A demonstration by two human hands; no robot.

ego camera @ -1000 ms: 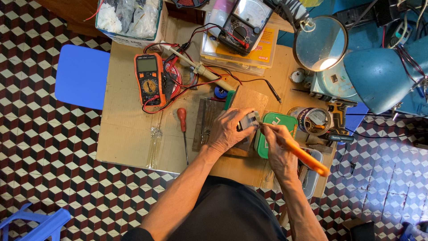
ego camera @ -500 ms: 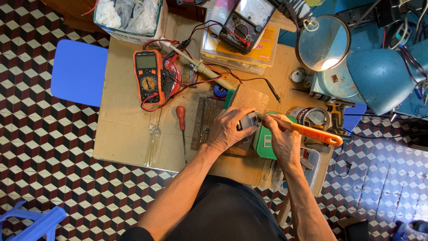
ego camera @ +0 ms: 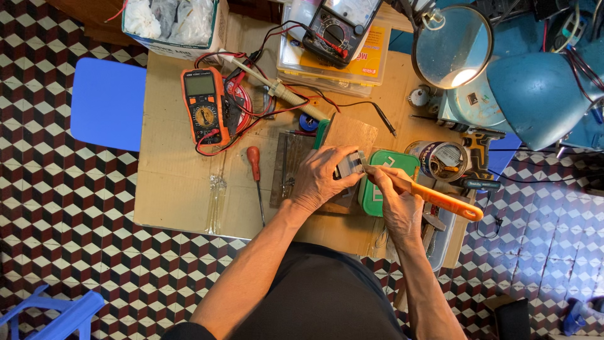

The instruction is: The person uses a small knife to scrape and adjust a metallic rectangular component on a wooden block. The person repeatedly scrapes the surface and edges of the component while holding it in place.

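My left hand (ego camera: 324,177) is clenching a small grey part (ego camera: 352,164) at frame center. My right hand (ego camera: 397,200) is gripping an orange-handled brush (ego camera: 434,196), brushing it.

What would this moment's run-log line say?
left hand: holds small grey part | right hand: grips orange-handled brush, tip at part | surface: cardboard-covered table

Even, fairly bright light falls over the whole bench (ego camera: 182,189), giving only soft, short shadows under the forearms. A round magnifier lamp (ego camera: 452,47) near the bench's far right corner shows a small bright glare spot on its lens. Focus is sharp at centre; the tiled floor (ego camera: 63,208) bends slightly toward the frame edges.
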